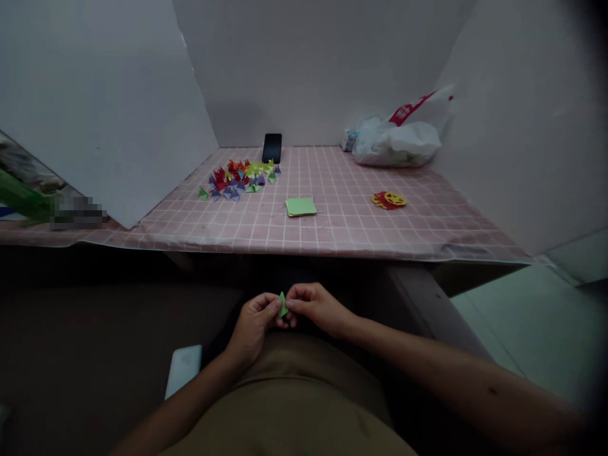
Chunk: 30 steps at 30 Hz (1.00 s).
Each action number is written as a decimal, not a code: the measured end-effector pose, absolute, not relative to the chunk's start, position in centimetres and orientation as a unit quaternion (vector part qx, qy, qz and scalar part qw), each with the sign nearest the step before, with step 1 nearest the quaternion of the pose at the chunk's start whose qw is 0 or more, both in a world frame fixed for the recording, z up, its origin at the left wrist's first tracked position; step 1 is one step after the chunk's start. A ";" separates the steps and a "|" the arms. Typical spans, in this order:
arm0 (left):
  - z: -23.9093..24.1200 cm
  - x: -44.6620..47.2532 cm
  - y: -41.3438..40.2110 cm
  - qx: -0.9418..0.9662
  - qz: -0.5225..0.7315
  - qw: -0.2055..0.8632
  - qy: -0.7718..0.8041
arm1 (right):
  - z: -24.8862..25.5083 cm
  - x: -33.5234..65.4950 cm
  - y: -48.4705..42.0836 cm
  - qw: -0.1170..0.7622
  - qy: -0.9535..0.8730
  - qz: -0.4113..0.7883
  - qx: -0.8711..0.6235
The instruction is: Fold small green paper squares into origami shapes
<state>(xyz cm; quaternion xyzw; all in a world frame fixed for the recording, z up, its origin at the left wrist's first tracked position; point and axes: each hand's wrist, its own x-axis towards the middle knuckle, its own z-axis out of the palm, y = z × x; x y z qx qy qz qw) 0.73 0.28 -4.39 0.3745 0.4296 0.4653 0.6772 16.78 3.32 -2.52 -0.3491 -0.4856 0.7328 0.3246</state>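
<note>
Pinching a small green folded paper between both hands' fingers, clamped together above the lap.

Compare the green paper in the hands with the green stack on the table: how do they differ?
The green piece is a small folded triangle pinched by the left hand and right hand. The green stack lies flat, square, larger and untouched on the table. Both are light green.

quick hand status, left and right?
Left hand: closed, pinching the green folded paper piece.
Right hand: closed, pinching the same piece from the other side.
</note>
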 end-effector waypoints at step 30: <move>-4.8 0.7 0.3 0.400 0.463 0.632 0.475 | -2.6 16.7 3.1 0.291 -0.623 0.573 -0.446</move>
